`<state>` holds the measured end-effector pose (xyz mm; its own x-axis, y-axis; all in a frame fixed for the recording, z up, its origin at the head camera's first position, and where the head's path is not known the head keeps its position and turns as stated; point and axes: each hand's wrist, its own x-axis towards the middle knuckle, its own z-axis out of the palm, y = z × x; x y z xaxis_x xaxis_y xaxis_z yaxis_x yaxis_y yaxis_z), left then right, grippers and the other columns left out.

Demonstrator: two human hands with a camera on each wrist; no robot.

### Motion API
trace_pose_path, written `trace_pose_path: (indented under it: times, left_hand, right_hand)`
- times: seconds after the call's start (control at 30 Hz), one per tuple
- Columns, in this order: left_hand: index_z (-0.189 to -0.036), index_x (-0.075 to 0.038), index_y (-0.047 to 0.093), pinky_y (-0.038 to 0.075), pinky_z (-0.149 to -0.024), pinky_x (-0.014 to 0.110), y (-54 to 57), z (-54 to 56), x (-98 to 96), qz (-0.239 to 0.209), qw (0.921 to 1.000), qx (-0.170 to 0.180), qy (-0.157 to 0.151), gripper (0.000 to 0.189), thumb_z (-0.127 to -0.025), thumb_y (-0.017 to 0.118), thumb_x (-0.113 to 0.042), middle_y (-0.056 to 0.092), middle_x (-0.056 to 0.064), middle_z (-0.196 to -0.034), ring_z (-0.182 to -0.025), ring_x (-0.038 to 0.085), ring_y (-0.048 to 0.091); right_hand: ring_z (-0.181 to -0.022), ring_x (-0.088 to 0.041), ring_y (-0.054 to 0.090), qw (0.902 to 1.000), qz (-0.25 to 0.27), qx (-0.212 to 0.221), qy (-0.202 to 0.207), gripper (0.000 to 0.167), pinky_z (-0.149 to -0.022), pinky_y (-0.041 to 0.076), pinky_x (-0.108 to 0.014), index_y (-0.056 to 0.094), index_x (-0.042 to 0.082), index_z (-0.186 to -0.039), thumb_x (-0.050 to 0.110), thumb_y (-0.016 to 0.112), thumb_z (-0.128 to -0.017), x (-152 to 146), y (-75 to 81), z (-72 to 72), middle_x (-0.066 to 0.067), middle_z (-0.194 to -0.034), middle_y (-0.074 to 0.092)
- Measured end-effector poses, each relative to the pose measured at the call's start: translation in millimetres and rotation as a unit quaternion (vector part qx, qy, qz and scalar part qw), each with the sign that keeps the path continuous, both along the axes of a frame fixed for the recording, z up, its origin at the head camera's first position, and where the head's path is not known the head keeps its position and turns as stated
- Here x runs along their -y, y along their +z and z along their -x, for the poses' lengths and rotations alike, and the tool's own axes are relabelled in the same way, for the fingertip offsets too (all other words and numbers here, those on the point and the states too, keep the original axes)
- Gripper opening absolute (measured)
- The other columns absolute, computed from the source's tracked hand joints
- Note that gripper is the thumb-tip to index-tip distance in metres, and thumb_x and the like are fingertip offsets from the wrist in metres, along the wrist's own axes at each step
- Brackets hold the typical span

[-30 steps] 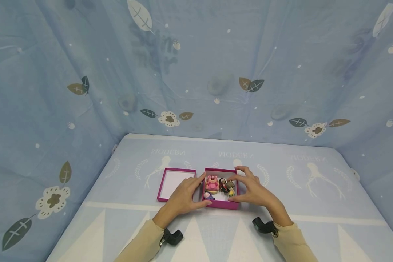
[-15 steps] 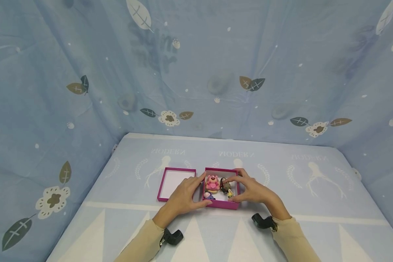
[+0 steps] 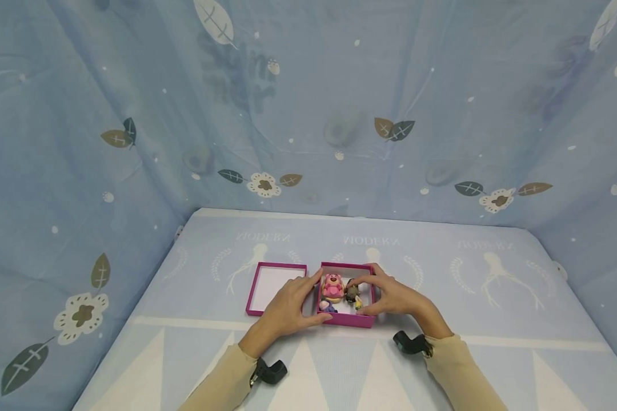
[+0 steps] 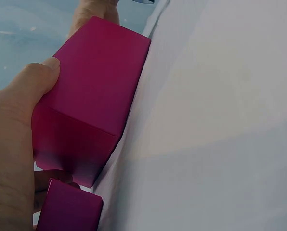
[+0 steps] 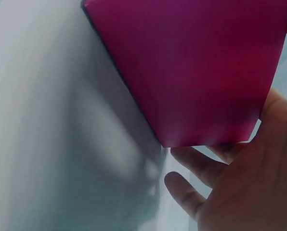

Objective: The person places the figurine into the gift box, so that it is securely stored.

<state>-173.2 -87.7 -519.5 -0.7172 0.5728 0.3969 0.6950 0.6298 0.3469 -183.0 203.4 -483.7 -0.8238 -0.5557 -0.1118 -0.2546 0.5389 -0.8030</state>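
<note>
An uncovered magenta box (image 3: 347, 319) sits on the table with small figurines inside. My left hand (image 3: 288, 305) grips its left side; the thumb presses the front wall in the left wrist view. My right hand (image 3: 393, 297) reaches over the right wall. Its index finger and thumb pinch a small figurine (image 3: 352, 293), brown above and yellow below. A pink bear figurine (image 3: 333, 287) is at the box's left, above a small purple-and-white figurine (image 3: 327, 306). A dark-haired figurine is mostly hidden behind the pinched one. In the right wrist view the other fingers stay outside the box.
The magenta-rimmed lid (image 3: 257, 288) lies with its white inside up, left of the box, close to my left hand. A patterned cloth covers the table (image 3: 452, 274). Blue printed fabric (image 3: 308, 103) hangs behind and at both sides.
My right hand has moved left inside the box, bringing the brown-and-yellow figurine toward the bear. It now covers most of the dark-haired figurine. My left hand keeps its hold on the box.
</note>
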Motion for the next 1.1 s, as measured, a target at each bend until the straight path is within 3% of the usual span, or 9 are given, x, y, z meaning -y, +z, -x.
trace_pose_path:
  times: [0.17, 0.33, 0.4, 0.63, 0.9, 1.1]
  left_hand:
    - [-0.153, -0.013, 0.033, 0.049, -0.095, 0.038, -0.1, -0.3, -0.2, -0.002, 1.0, -0.001, 0.0, 0.097, -0.081, 0.063, -0.07, 0.064, 0.003, -0.13, -0.109, 0.016, 0.061]
    - [-0.153, -0.012, 0.033, 0.048, -0.096, 0.038, 0.5, -0.8, -0.3, 0.0, 1.0, 0.0, 0.001, 0.097, -0.08, 0.063, -0.07, 0.063, 0.004, -0.131, -0.111, 0.017, 0.061]
    - [-0.153, -0.013, 0.033, 0.048, -0.096, 0.039, 0.7, -1.0, -0.1, 0.002, 1.0, 0.001, 0.002, 0.097, -0.081, 0.063, -0.07, 0.063, 0.004, -0.131, -0.112, 0.017, 0.061]
    - [-0.154, -0.015, 0.032, 0.048, -0.098, 0.039, -0.5, -0.7, 0.9, 0.01, 0.9999, 0.012, 0.006, 0.097, -0.081, 0.062, -0.07, 0.063, 0.002, -0.132, -0.111, 0.016, 0.06]
    - [-0.154, -0.014, 0.032, 0.048, -0.096, 0.038, -1.8, -0.7, 0.8, 0.003, 1.0, 0.008, 0.003, 0.097, -0.081, 0.063, -0.069, 0.064, 0.003, -0.129, -0.108, 0.015, 0.06]
    - [-0.154, -0.014, 0.032, 0.047, -0.098, 0.039, -0.6, -1.1, 1.0, 0.002, 0.9999, 0.012, 0.004, 0.097, -0.08, 0.065, -0.068, 0.063, 0.003, -0.133, -0.111, 0.016, 0.06]
  right_hand:
    - [-0.132, -0.041, 0.038, 0.997, -0.033, -0.07, -0.006, 0.057, -0.102, 0.033, -0.068, 0.065, 0.025, -0.122, 0.041, 0.085, -0.071, 0.0, 4.6, -2.9, -0.017, -0.144, 0.034]
    - [-0.129, -0.043, 0.041, 0.9843, -0.102, -0.139, -0.038, 0.058, -0.099, 0.031, -0.066, 0.068, 0.022, -0.117, 0.046, 0.087, -0.068, 2.0, 15.4, -8.7, -0.018, -0.148, 0.034]
    - [-0.128, -0.043, 0.042, 0.9825, -0.118, -0.137, -0.046, 0.059, -0.098, 0.031, -0.065, 0.068, 0.02, -0.118, 0.046, 0.086, -0.068, 3.2, 17.7, -9.8, -0.02, -0.148, 0.035]
    - [-0.126, -0.044, 0.047, 0.9863, -0.135, -0.067, -0.067, 0.062, -0.1, 0.029, -0.069, 0.065, 0.021, -0.125, 0.045, 0.084, -0.07, 6.5, 19.9, -12.5, -0.024, -0.142, 0.043]
    - [-0.115, -0.032, 0.055, 0.9847, -0.15, -0.061, -0.063, 0.06, -0.097, 0.031, -0.065, 0.066, 0.022, -0.123, 0.038, 0.085, -0.069, 10.4, 19.9, -13.3, -0.015, -0.132, 0.052]
    - [-0.121, -0.036, 0.053, 0.9881, -0.13, -0.047, -0.068, 0.063, -0.1, 0.026, -0.072, 0.063, 0.02, -0.126, 0.039, 0.085, -0.071, 9.5, 18.0, -13.3, -0.017, -0.137, 0.049]
